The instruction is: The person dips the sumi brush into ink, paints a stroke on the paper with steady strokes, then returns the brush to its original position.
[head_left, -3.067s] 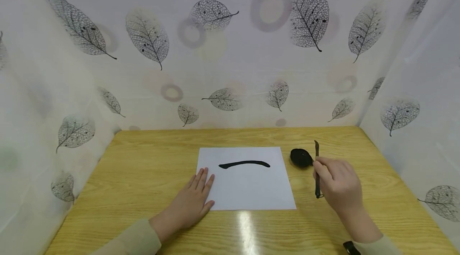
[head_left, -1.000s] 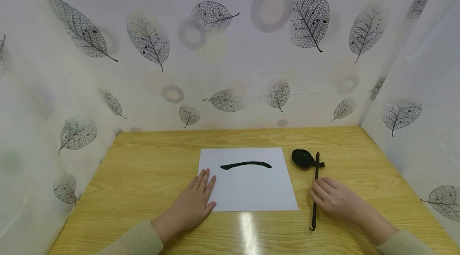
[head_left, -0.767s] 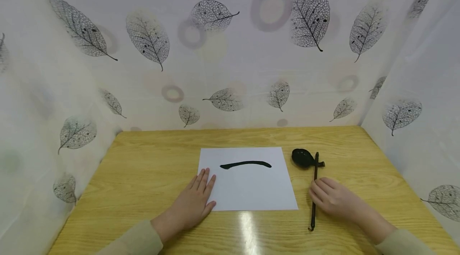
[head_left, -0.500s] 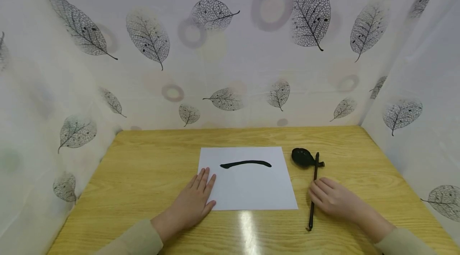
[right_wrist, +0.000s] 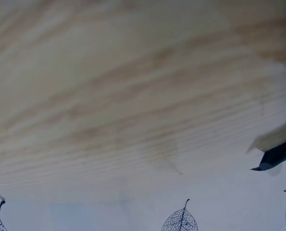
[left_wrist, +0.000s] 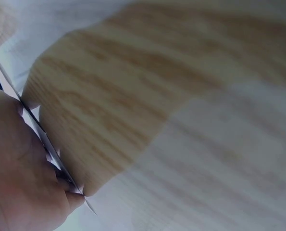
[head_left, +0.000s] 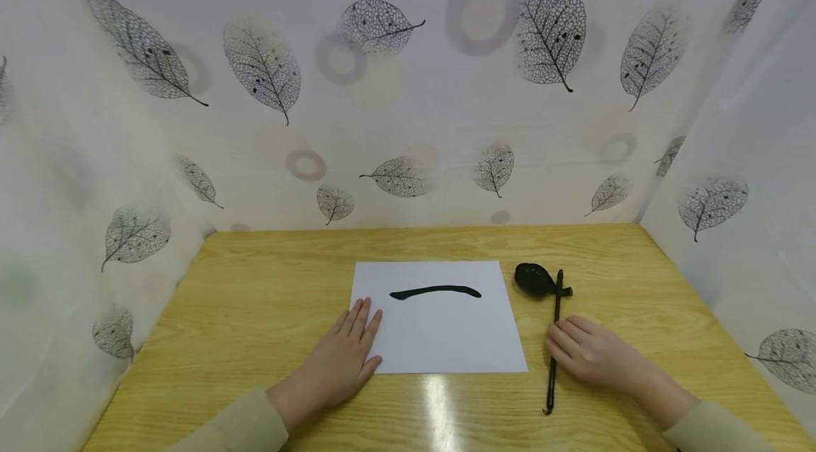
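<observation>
My left hand [head_left: 341, 360] lies flat with spread fingers on the left edge of a white paper sheet [head_left: 452, 339]. One thick black stroke [head_left: 436, 290] runs across the sheet's upper half. In the left wrist view, the palm side of that hand [left_wrist: 22, 168] fills the left edge beside the paper's thin edge. Right of the paper, my right hand [head_left: 589, 353] pinches a dark writing brush [head_left: 552, 385] around its middle. The brush's upper end crosses the short stem of a black, spoon-shaped dish [head_left: 534, 280]. A hanging loop marks its lower end, nearest me.
Everything lies on a yellow wood-grain table [head_left: 268, 282]. A pale leaf-printed curtain [head_left: 408, 83] encloses its back and sides. At the right edge of the right wrist view is a dark pointed shape [right_wrist: 277, 156].
Since the oldest frame, my right hand has brought the brush down and toward me, its upper end now across the dish's stem. Brush and dish have lately shifted slightly left. My left hand stays put.
</observation>
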Motion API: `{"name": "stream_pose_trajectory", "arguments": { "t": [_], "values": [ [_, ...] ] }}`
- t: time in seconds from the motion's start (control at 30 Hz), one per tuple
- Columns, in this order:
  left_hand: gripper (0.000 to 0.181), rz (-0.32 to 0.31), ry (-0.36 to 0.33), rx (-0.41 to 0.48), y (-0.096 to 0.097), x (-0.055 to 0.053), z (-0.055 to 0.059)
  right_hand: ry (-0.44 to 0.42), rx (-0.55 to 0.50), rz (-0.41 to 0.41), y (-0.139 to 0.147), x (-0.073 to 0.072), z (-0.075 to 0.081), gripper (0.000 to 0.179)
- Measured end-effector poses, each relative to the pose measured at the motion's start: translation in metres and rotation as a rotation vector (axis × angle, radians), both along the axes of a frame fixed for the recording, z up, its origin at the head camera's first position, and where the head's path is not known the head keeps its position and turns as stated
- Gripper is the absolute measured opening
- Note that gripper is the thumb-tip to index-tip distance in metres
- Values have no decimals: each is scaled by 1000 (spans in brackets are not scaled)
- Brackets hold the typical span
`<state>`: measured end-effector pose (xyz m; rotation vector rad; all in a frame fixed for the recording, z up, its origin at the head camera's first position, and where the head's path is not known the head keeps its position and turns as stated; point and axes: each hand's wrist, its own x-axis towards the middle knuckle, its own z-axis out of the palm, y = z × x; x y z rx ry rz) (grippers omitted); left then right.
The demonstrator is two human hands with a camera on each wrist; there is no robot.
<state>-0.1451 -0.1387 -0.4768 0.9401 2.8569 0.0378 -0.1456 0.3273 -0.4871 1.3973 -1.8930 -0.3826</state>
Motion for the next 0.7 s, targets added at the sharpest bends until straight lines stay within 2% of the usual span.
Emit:
{"name": "stream_pose_trajectory", "arguments": {
  "t": [0.33,0.7],
  "values": [
    [69,4,-8,22,-1,0,-1,-45,6,-23,-1,3,2,55],
    [66,-5,14,20,-1,1,0,-14,-4,1,-1,1,-1,53]
  ]
}}
